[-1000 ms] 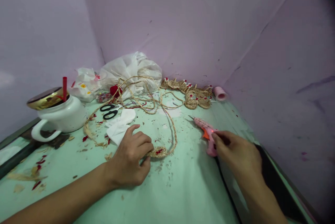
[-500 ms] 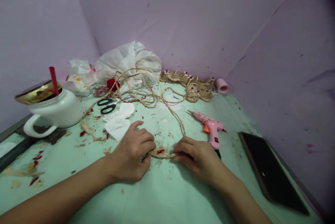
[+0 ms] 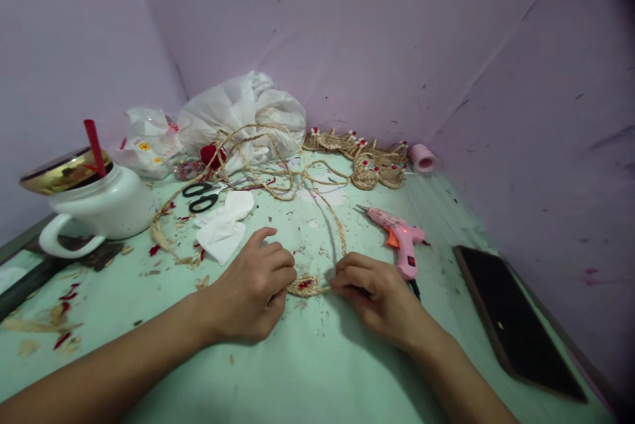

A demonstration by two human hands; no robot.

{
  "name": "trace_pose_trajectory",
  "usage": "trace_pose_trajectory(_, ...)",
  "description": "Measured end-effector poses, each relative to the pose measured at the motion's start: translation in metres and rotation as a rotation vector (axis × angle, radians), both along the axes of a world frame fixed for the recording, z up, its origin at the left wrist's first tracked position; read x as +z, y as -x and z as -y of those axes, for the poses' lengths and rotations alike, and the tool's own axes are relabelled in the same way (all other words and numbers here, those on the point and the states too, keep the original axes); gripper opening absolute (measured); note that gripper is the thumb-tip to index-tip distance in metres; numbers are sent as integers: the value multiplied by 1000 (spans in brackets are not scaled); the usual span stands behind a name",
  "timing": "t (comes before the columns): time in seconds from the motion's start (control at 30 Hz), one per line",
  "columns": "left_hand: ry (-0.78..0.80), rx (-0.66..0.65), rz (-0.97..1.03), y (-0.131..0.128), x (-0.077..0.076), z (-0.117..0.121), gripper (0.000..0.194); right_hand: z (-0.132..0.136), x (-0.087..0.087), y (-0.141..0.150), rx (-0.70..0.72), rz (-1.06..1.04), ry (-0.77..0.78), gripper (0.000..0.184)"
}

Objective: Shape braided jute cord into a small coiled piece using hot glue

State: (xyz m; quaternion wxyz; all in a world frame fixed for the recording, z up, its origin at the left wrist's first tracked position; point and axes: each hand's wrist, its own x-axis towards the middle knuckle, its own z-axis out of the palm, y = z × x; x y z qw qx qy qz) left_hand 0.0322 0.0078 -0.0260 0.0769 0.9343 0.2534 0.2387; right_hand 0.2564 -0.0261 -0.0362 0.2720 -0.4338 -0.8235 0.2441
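Note:
Between my hands lies a small oval coil of braided straw cord (image 3: 303, 286) with red bits at its centre. My left hand (image 3: 258, 286) is closed on the coil's left end, hiding part of it; its index finger sticks out. Fingers of my right hand (image 3: 370, 288) pinch the braided cord (image 3: 338, 222) just right of the coil. From there the cord runs up and back into loose loops on the table. To the right of my right hand, a pink glue gun (image 3: 399, 235) lies on its side with a small light on.
Black-handled scissors (image 3: 201, 202) and white paper pieces (image 3: 223, 232) lie beyond my left hand. A white pot (image 3: 106, 206) stands at left, a dark phone (image 3: 516, 318) at right. A plastic bag (image 3: 243, 116), woven straw ornaments (image 3: 377, 169) and a pink roll (image 3: 423, 158) sit by the wall.
My right hand has moved slightly away from the coil, so a little more cord shows between them. My left hand keeps its hold. The view has shifted slightly.

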Motion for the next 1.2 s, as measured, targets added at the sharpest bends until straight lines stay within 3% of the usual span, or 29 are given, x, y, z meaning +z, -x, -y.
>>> trace_pose_trajectory(0.47,69,-55,-72,1,1,-3,19,-10,-16,2,-22,-26,-211,20)
trace_pose_trajectory(0.87,114,-126,-165,0,8,-11,14,-11,-12,10,-117,206,-454,23)
trace_pose_trajectory(1.0,117,-105,-159,0,6,-9,16,-8,-14,13,-248,296,-421,7)
trace_pose_trajectory(1.1,105,-75,-162,1,4,-6,17,-3,-15,14,-325,295,-311,14)
trace_pose_trajectory(1.2,86,-60,-182,0,4,-4,16,1,-13,16,-286,219,-120,17)
